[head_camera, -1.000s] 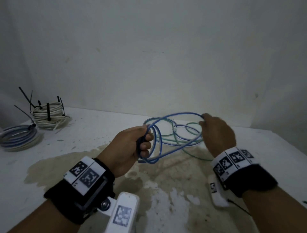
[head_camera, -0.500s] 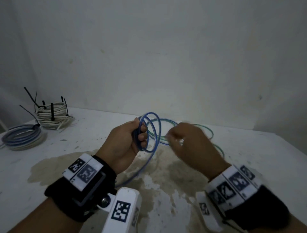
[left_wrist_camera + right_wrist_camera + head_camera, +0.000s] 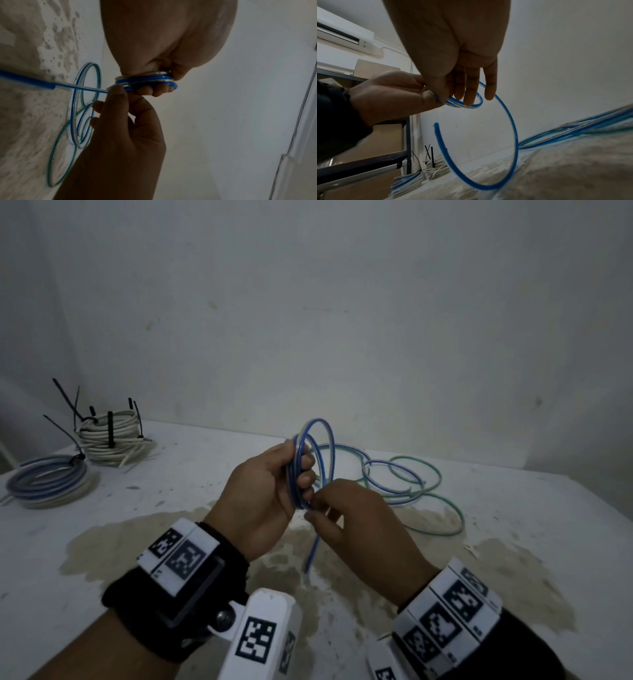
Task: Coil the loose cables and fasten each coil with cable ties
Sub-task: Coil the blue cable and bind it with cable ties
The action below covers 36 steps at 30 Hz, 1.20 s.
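My left hand (image 3: 263, 494) has its fingers (image 3: 306, 478) curled round a small coil of blue cable (image 3: 310, 460), held above the worktop (image 3: 171, 491). The loops stand on edge, their plane roughly upright, facing left and right across me. One free end of the cable hangs down out of the grip and points toward me, stopping just over the brown stain (image 3: 342, 587) on the worktop. In the right wrist view that end (image 3: 436, 125) curves round in a wide arc below my hands.

My right hand (image 3: 359, 529) sits just under and beside the left, its thumb and forefinger pinching the blue cable where it leaves the coil; the other fingers (image 3: 489, 86) hang straight and loose. The pinch itself is hidden behind my knuckles in the head view, and shows only from below in the left wrist view (image 3: 116, 89).

The uncoiled rest of the blue cable runs away to the far right, lying in loose loops tangled with a green cable (image 3: 442, 508); where one crosses over the other I cannot make out.

At the far left stand two finished coils: a white coil (image 3: 113, 440) bound with black cable ties (image 3: 110, 428) whose tails stick up, and nearer, a flat blue-and-white coil (image 3: 48, 484) touching it or nearly so. Both are well apart from my hands.
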{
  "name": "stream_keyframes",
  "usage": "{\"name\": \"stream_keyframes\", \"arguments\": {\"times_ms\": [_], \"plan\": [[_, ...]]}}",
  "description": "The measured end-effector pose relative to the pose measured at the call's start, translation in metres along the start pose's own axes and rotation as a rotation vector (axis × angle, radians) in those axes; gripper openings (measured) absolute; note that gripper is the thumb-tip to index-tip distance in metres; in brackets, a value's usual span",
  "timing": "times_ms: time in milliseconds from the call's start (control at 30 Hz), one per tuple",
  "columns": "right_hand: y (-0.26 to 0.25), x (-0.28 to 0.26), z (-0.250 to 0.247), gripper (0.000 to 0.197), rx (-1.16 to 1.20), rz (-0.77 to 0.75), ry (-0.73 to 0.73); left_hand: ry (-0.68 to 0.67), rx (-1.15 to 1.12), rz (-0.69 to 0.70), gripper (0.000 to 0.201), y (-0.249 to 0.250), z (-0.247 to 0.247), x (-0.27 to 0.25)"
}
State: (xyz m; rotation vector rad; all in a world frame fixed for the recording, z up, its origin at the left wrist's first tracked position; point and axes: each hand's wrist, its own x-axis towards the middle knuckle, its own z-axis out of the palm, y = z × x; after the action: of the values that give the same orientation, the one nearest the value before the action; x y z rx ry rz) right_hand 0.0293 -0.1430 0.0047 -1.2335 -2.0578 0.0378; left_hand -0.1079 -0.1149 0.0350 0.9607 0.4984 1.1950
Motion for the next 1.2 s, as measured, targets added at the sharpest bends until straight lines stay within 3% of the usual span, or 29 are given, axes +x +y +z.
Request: {"name": "stream_keyframes", "arguments": {"times_ms": [300,767,1200], "plan": [[-0.004,0.001,0.003,0.009,0.109,-0.041,0.012,0.024,-0.161,-0.019,0.024,0.001,0.003,0.004],[-0.002,0.004,0.005,0.018,0.134,0.040,0.097,0.074,-0.166,-0.014,0.017,-0.006,0.011,0.004],[0.000,0.009,-0.001,0.022,0.084,0.124,0.050,0.091,0.005,0.044,0.031,-0.013,0.011,0.002]]}}
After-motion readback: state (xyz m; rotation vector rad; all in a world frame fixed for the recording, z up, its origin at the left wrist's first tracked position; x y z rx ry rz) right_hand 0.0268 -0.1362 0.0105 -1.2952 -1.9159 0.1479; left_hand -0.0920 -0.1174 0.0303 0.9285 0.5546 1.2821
